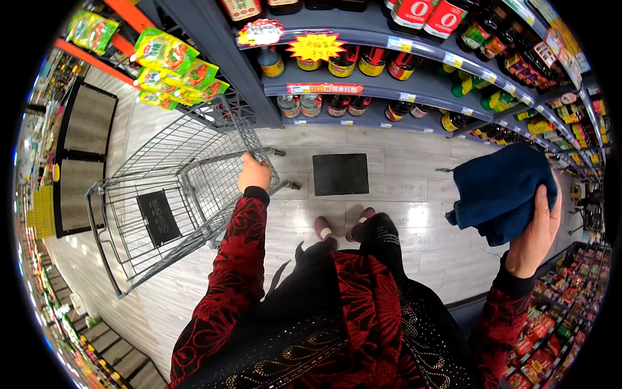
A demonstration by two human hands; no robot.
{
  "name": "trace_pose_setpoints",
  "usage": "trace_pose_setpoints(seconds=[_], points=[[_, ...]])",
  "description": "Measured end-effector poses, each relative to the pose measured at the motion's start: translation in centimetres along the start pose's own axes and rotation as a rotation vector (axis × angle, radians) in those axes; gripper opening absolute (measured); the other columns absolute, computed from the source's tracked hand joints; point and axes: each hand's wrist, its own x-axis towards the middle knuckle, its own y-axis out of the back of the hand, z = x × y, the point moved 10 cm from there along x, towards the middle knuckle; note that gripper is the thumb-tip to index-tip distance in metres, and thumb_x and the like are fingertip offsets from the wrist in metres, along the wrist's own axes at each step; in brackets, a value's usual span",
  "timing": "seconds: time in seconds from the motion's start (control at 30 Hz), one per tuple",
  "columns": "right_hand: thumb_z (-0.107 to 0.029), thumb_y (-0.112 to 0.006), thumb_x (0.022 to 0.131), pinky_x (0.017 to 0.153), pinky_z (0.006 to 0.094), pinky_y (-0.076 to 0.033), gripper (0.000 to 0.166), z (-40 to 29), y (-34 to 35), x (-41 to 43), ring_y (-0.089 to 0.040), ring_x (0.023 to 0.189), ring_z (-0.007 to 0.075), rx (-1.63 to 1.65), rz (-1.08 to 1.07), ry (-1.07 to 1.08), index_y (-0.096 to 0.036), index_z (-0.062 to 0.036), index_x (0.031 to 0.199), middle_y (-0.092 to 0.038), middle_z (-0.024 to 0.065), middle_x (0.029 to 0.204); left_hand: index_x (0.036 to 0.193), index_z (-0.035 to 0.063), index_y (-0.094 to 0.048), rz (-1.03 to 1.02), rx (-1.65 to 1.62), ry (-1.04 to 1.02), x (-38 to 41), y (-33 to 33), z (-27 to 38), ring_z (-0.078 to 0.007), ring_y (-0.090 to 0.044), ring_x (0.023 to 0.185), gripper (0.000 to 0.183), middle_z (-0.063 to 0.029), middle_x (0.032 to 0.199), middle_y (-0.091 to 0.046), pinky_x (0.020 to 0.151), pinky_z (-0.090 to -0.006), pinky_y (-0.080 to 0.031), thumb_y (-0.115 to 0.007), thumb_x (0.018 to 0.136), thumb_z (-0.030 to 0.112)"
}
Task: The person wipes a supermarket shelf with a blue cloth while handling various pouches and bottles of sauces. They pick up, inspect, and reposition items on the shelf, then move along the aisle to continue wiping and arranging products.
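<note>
My left hand (254, 173) grips the upper rim of an empty grey wire shopping cart (160, 182) at the cart's near right corner. A dark plate with markings (159, 218) is fixed to the wire of the cart. Out to the right, my right hand (539, 228) holds a folded dark blue cloth (500, 192) with frayed edges, thumb on top, above the floor. Between the two hands, a flat black rectangular panel (340, 174) lies on the grey plank floor, just beyond my feet.
Shelves of bottled sauces (342, 65) curve across the front and right. Yellow-green pouches (165, 53) hang on an orange rack at upper left. Packaged goods (573, 287) fill a low display at lower right. Dark-framed wood-panel stands (85, 160) are on the left.
</note>
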Motion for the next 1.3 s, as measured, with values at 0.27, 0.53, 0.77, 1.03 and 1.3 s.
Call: trace_pose_setpoints(seconds=[0.27,0.53,0.77,1.03,1.3], points=[[-0.011,-0.047,0.089,0.088,0.0270,-0.039,0.031,5.8,9.1,1.5,-0.051,0.098,0.0154,-0.051,0.116,-0.156,-0.046,0.0027,0.117,-0.053,0.0097,0.109,0.106,0.0035,-0.034,0.057,0.117,0.033,0.7,0.5,-0.7,-0.0380,-0.060,0.078,0.040,-0.0222,0.083,-0.062,0.069,-0.0465,-0.046,-0.051,0.075,0.022],[-0.009,-0.047,0.089,0.089,0.0270,-0.038,0.030,12.1,13.8,4.0,-0.051,0.099,0.0150,0.005,0.088,-0.330,-0.045,0.0023,0.117,-0.053,0.0096,0.110,0.108,0.0029,-0.033,0.106,0.203,0.105,1.4,1.0,-1.4,-0.0377,-0.060,0.080,0.044,-0.0215,0.086,-0.062,0.070,-0.0453,-0.047,-0.054,0.075,0.024],[-0.008,-0.046,0.089,0.088,0.0260,-0.038,0.028,14.4,12.7,4.8,-0.051,0.097,0.0138,0.017,-0.029,-0.399,-0.046,0.0025,0.116,-0.054,0.0084,0.107,0.104,0.0043,-0.036,0.148,0.260,0.152,2.7,1.4,-3.6,-0.0370,-0.060,0.082,0.042,-0.0210,0.088,-0.062,0.072,-0.0449,-0.046,-0.056,0.073,0.024],[-0.010,-0.046,0.089,0.087,0.0250,-0.038,0.028,15.5,14.5,5.0,-0.051,0.095,0.0134,-0.083,-0.046,-0.409,-0.046,0.0028,0.114,-0.054,0.0078,0.105,0.105,0.0030,-0.037,0.140,0.264,0.171,2.3,2.7,-2.4,-0.0383,-0.059,0.082,0.044,-0.0226,0.085,-0.062,0.072,-0.0459,-0.046,-0.056,0.072,0.023],[-0.010,-0.045,0.089,0.088,0.0253,-0.038,0.029,14.6,17.1,4.5,-0.051,0.099,0.0143,-0.094,-0.034,-0.399,-0.045,0.0032,0.116,-0.054,0.0089,0.108,0.113,0.0045,-0.037,0.143,0.239,0.162,1.4,2.2,-2.4,-0.0373,-0.059,0.086,0.051,-0.0223,0.091,-0.061,0.075,-0.0446,-0.045,-0.059,0.071,0.025]])
